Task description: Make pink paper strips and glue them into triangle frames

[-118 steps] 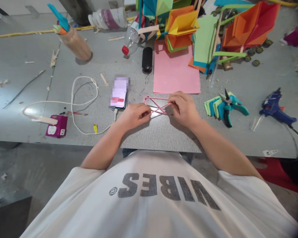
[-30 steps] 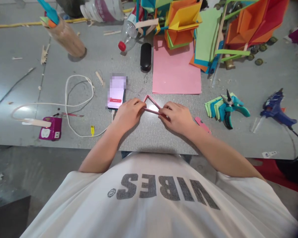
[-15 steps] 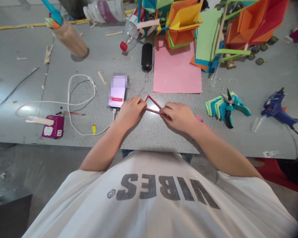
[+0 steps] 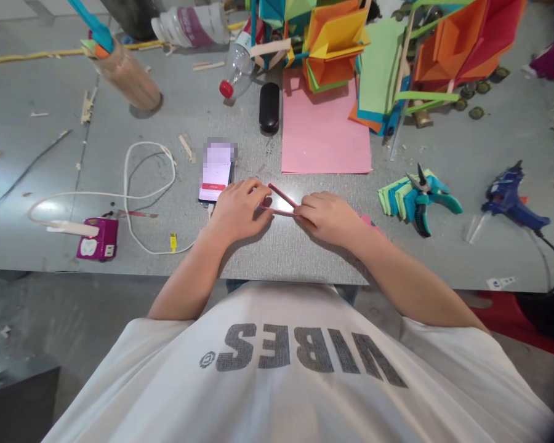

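Observation:
Between my two hands, a narrow pink paper strip (image 4: 282, 195) stands folded into a thin angular loop on the grey table (image 4: 277, 258). My left hand (image 4: 240, 209) grips the loop's left end, thumb below and fingers curled over it. At the right corner, my right hand (image 4: 325, 216) pinches the strip between thumb and fingertips. A phone (image 4: 215, 172) with a lit screen lies just beyond my left hand. Behind the strip is a stack of pink paper (image 4: 325, 135). Something small and pink (image 4: 372, 223) shows partly beside my right wrist.
Pliers (image 4: 423, 200) rest on folded green and blue paper (image 4: 394, 197) at the right, with a blue glue gun (image 4: 512, 197) farther out. A white cable (image 4: 127, 166) and purple power block (image 4: 96, 239) lie left. Behind are a black case (image 4: 269, 108), bottle (image 4: 238, 64) and orange folded paper (image 4: 457, 43).
My left hand has shifted its hold, with the fingers more spread around the strip's left end. The loop's upper bend has moved left and its shape has changed. The whole view has shifted slightly.

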{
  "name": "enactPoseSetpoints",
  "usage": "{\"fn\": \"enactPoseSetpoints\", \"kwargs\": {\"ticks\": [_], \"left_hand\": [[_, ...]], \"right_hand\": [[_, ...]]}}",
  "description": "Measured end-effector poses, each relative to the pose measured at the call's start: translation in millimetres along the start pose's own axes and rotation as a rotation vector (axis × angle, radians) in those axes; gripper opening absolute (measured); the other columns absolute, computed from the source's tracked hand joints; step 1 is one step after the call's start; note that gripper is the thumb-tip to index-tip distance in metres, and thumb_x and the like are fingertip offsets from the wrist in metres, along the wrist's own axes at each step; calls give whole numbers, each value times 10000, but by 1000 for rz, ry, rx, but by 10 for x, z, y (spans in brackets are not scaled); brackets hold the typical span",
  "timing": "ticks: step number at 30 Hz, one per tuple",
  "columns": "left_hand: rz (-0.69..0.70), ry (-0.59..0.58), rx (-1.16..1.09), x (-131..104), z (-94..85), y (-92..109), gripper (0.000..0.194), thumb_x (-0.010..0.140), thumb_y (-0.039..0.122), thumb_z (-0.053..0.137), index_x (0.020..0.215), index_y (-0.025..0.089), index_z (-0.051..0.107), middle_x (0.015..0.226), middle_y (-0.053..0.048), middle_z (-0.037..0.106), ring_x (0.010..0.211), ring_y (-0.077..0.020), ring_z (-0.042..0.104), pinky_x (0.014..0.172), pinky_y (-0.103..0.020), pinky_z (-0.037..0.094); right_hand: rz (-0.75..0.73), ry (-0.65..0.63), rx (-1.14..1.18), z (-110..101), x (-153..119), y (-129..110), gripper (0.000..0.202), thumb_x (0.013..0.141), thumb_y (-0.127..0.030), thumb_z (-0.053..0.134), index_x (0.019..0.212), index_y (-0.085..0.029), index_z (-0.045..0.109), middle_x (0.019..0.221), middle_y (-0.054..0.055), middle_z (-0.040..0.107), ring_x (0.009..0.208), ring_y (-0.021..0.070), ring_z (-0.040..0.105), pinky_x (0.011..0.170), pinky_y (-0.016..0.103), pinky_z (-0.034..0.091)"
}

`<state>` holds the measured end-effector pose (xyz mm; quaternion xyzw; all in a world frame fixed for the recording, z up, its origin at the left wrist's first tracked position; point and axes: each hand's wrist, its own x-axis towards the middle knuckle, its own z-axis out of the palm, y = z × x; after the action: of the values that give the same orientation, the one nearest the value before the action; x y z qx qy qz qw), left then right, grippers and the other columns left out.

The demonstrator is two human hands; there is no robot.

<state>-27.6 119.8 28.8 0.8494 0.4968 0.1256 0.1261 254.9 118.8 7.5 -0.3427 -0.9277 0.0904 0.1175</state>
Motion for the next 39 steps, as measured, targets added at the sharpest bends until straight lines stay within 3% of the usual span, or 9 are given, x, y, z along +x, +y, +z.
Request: {"fn": "enactPoseSetpoints", "kwargs": {"ticks": [4, 7, 12, 17, 28, 39], "left_hand": [[-337, 101, -93, 77, 63, 92, 309, 1081, 372, 606, 1302, 189, 722, 1121, -109, 800, 994, -280, 751, 900, -438, 550], [-440, 82, -84, 163, 135, 126, 251, 1077, 411, 639, 1173, 208, 753, 1092, -103, 821, 992, -282, 757, 893, -436, 545], [-455, 81, -52, 240, 196, 152, 185, 1039, 365, 655, 967, 233, 763, 981, -102, 833, 898, -280, 730, 787, -416, 511], [-466, 86, -11, 269, 224, 149, 222, 1040, 386, 651, 898, 238, 736, 914, -91, 811, 824, -263, 690, 731, -395, 459], [-419, 55, 25, 263, 221, 130, 265, 1074, 377, 598, 937, 235, 774, 913, -98, 816, 810, -264, 693, 730, -394, 453], [-353, 3, 18, 226, 136, 129, 227, 1024, 230, 582, 990, 221, 807, 1012, -122, 830, 958, -303, 751, 821, -431, 537]], "right_hand": [[2, -25, -12, -4, 6, -17, 321, 1173, -239, 522, 1083, -149, 817, 971, 116, 761, 873, 241, 602, 810, 399, 339], [-21, -47, -14, -8, 14, -37, 326, 1175, -229, 512, 1091, -146, 815, 986, 118, 761, 887, 247, 603, 820, 399, 353], [-29, -72, 8, 10, 35, -74, 338, 1165, -192, 493, 1100, -129, 818, 1007, 135, 757, 899, 255, 589, 849, 398, 385], [-64, -72, 9, 43, 41, -82, 340, 1155, -153, 482, 1112, -110, 817, 1011, 138, 748, 910, 260, 587, 888, 398, 418], [-69, -55, 17, 22, 43, -91, 331, 1145, -140, 493, 1105, -110, 821, 1001, 142, 755, 902, 255, 593, 892, 397, 412], [-82, -27, 9, 97, 57, -95, 326, 1144, -143, 501, 1114, -116, 825, 981, 129, 746, 884, 245, 592, 880, 393, 414]]}}
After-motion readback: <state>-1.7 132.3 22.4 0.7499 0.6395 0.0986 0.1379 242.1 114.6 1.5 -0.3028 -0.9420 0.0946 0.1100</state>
